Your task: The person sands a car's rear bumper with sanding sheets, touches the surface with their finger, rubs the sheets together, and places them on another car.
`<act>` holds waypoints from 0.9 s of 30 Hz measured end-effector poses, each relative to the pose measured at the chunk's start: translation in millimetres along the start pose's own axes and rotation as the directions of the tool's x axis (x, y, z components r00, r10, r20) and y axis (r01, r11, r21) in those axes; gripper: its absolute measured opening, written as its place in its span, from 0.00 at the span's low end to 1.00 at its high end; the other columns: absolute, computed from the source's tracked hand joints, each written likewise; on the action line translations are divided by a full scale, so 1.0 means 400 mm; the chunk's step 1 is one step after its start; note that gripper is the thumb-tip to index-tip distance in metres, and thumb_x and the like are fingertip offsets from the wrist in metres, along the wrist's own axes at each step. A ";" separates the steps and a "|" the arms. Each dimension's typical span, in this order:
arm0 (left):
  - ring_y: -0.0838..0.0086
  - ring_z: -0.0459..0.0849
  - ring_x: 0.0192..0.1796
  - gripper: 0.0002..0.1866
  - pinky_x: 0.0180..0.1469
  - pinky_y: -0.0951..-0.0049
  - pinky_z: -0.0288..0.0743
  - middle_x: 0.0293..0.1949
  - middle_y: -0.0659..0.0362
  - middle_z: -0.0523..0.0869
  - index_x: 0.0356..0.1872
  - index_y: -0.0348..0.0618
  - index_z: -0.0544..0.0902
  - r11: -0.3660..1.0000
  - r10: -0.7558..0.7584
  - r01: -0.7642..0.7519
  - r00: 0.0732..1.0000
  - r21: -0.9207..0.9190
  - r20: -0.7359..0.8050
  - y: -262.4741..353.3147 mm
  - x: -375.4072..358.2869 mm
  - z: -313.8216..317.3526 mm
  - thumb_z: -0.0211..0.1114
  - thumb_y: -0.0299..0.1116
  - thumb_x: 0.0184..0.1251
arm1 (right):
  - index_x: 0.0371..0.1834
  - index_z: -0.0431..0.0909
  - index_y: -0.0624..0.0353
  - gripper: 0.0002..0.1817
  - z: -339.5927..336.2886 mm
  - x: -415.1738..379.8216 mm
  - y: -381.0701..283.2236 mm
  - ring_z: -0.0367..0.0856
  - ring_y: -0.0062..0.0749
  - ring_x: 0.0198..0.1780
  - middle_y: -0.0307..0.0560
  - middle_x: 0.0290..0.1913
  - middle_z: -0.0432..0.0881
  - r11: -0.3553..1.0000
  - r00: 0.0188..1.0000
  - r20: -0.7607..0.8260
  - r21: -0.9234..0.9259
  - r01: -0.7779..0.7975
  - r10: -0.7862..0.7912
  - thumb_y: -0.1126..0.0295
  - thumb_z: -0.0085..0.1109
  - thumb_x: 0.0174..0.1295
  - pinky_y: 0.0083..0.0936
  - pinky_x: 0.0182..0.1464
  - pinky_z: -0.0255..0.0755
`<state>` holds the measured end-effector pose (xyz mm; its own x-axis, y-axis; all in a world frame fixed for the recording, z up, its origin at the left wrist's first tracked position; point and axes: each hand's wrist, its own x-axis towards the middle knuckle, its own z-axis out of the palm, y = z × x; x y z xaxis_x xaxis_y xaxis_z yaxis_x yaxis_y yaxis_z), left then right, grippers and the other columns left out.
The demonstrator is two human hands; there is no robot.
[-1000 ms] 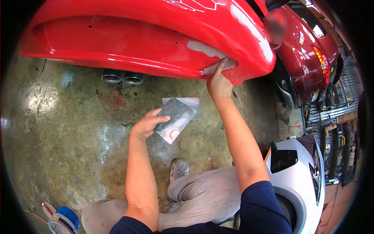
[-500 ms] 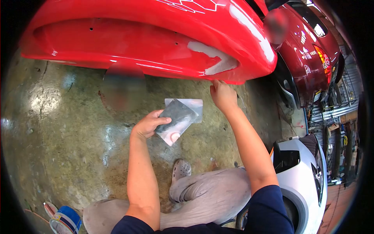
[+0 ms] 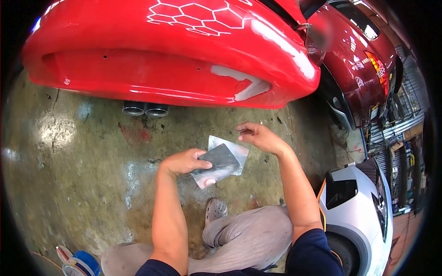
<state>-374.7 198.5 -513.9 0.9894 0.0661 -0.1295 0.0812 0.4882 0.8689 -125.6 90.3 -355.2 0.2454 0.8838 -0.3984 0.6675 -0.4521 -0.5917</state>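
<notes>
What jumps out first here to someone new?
The glossy red bumper across the top, with white honeycomb lines and a pale grey patch near its right end. Then, below it at center, the left hand gripping overlapping sheets, with the right hand just above them, apparently empty.

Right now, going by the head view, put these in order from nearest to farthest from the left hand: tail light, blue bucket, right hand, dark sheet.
From the left hand:
1. Dark sheet, gripped in its fingers
2. Right hand, just to the right
3. Blue bucket, lower left
4. Tail light, far upper right, on the dark red car
</notes>
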 end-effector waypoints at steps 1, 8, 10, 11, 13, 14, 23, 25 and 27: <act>0.80 0.82 0.47 0.21 0.54 0.76 0.74 0.48 0.62 0.88 0.57 0.31 0.82 1.000 -0.010 0.010 1.000 0.013 0.003 0.004 -0.002 0.007 0.71 0.34 0.67 | 0.65 0.74 0.65 0.27 0.000 -0.003 0.007 0.82 0.35 0.53 0.52 0.56 0.84 1.000 1.000 0.004 -0.010 -0.003 0.003 0.61 0.64 0.66 0.32 0.56 0.76; 0.78 0.79 0.55 0.27 0.61 0.74 0.72 0.56 0.60 0.84 0.65 0.31 0.76 0.971 0.146 -0.160 0.985 -0.176 -0.089 -0.055 -0.008 -0.017 0.69 0.35 0.70 | 0.66 0.72 0.62 0.28 -0.041 -0.028 0.095 0.81 0.39 0.57 0.50 0.60 0.81 0.758 0.886 0.434 0.520 -0.393 0.161 0.50 0.52 0.75 0.39 0.58 0.76; 0.78 0.79 0.56 0.28 0.62 0.74 0.71 0.58 0.60 0.83 0.67 0.31 0.74 0.956 0.168 -0.198 0.975 -0.218 -0.147 -0.048 -0.003 -0.004 0.69 0.35 0.70 | 0.68 0.70 0.60 0.26 0.016 -0.029 0.070 0.80 0.39 0.59 0.49 0.61 0.80 0.710 0.921 0.378 0.622 -0.329 0.096 0.53 0.52 0.76 0.40 0.61 0.74; 0.77 0.78 0.57 0.29 0.63 0.74 0.70 0.58 0.60 0.82 0.67 0.31 0.73 0.947 0.176 -0.214 0.969 -0.239 -0.173 -0.045 0.003 0.006 0.68 0.35 0.70 | 0.68 0.70 0.60 0.26 0.046 -0.025 0.060 0.80 0.39 0.60 0.48 0.62 0.80 0.679 0.936 0.345 0.671 -0.297 0.068 0.54 0.52 0.76 0.40 0.63 0.73; 0.76 0.77 0.59 0.31 0.65 0.72 0.69 0.60 0.59 0.81 0.69 0.31 0.71 0.940 0.171 -0.214 0.969 -0.265 -0.178 -0.047 0.014 0.013 0.70 0.33 0.69 | 0.69 0.70 0.57 0.23 0.089 -0.008 0.057 0.80 0.37 0.61 0.44 0.62 0.81 0.589 0.965 0.260 0.774 -0.233 0.040 0.63 0.55 0.74 0.40 0.66 0.71; 0.75 0.77 0.61 0.32 0.66 0.72 0.68 0.61 0.58 0.80 0.70 0.32 0.70 0.937 0.169 -0.215 0.969 -0.276 -0.181 -0.047 0.020 0.015 0.70 0.33 0.68 | 0.68 0.71 0.57 0.22 0.106 0.003 0.058 0.81 0.36 0.60 0.44 0.61 0.82 0.552 0.979 0.205 0.814 -0.183 0.023 0.65 0.56 0.73 0.39 0.65 0.72; 0.77 0.80 0.55 0.26 0.62 0.73 0.72 0.56 0.60 0.84 0.64 0.33 0.76 0.916 0.209 -0.274 0.949 -0.292 -0.235 -0.021 -0.002 0.041 0.71 0.32 0.67 | 0.67 0.70 0.59 0.21 0.123 0.047 -0.026 0.81 0.36 0.62 0.47 0.60 0.82 0.382 0.999 -0.037 0.923 0.045 -0.028 0.70 0.57 0.72 0.41 0.65 0.74; 0.76 0.81 0.54 0.25 0.61 0.72 0.72 0.55 0.60 0.85 0.61 0.32 0.78 0.929 0.226 -0.283 0.944 -0.238 -0.240 -0.044 -0.055 -0.002 0.71 0.31 0.65 | 0.67 0.69 0.61 0.21 0.107 0.089 -0.050 0.84 0.35 0.58 0.50 0.59 0.82 0.498 0.994 -0.025 0.864 0.074 -0.104 0.70 0.56 0.72 0.39 0.60 0.79; 0.75 0.82 0.53 0.23 0.60 0.72 0.73 0.52 0.59 0.86 0.58 0.31 0.79 0.916 0.286 -0.350 0.913 -0.197 -0.292 -0.036 -0.108 -0.029 0.72 0.29 0.63 | 0.65 0.71 0.62 0.21 0.117 0.160 -0.028 0.86 0.35 0.53 0.50 0.57 0.83 0.581 0.995 0.014 0.812 0.048 -0.102 0.73 0.56 0.70 0.37 0.54 0.84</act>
<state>-420.1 198.5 -526.2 0.8909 0.4541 -0.0091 -0.2958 0.5952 0.7472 -150.0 146.1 -406.8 0.1662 0.9233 -0.3463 -0.1715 -0.3188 -0.9322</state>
